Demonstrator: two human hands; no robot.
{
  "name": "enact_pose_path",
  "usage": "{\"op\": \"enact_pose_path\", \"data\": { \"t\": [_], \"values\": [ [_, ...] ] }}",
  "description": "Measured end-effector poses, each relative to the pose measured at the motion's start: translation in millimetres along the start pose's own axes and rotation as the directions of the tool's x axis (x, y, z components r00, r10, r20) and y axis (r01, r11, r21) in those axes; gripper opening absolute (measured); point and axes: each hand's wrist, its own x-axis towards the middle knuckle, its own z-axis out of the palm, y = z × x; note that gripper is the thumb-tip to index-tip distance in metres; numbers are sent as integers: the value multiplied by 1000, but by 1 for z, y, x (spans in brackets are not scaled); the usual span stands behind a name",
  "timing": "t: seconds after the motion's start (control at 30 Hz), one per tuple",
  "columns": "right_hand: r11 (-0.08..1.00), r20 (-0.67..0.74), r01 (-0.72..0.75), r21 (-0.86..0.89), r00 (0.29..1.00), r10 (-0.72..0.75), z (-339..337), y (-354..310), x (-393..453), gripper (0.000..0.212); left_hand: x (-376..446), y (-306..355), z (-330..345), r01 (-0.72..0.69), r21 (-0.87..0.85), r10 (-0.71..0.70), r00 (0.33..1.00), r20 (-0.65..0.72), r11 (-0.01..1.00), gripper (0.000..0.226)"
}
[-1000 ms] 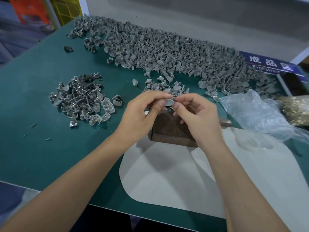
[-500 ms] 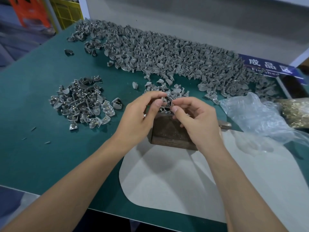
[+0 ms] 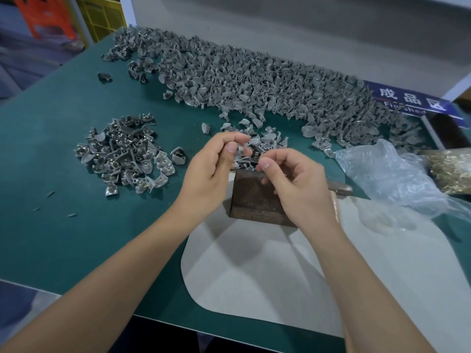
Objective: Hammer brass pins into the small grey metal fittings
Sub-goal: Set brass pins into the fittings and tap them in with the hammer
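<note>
Above the rusty steel block (image 3: 257, 197), my two hands have just drawn apart: half a second ago their fingertips met over one small piece, and now a gap shows between them. My left hand (image 3: 211, 169) keeps a grey fitting (image 3: 240, 148) pinched between thumb and forefinger, just over the near edge of the little loose cluster of fittings (image 3: 257, 149). My right hand (image 3: 293, 179) is curled with thumb pressed to forefinger; whatever it pinches is too small to make out, so I can't say whether it is a brass pin. I take the parting to mean the fitting is sorted and I am about to line a pin up with it, so hammering hasn't started on this one.

Only a sliver of the fitting shows; its long axis seems roughly upright, tilted slightly toward my right hand, though I can't tell which end carries the hole. Finished pieces with brass showing lie in the pile (image 3: 125, 154) to my left, and the bag of brass pins (image 3: 451, 171) sits at far right.
</note>
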Motion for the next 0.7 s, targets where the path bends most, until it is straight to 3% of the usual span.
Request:
{"op": "enact_pose_path", "data": {
  "t": [0.13, 0.3, 0.47, 0.7],
  "values": [
    [999, -27, 15, -35, 1000, -16, 1, -5, -1, 12, 1, -2, -1, 0, -15, 0, 1000, 10, 1000, 26],
    [996, -43, 71, -61, 996, -74, 1, -8, -4, 3, -1, 1, 1, 42, -141, -32, 997, 71, 989, 19],
    [971, -109, 196, -137, 971, -211, -1, -10, -7, 2, -2, 6, 1, -44, -51, 45, 999, 19, 998, 15],
    [957, -102, 199, -210, 969, -224, 2, -4, -5, 9, -3, 2, 2, -118, 129, 119, 993, 5, 985, 19]
  ]
}}
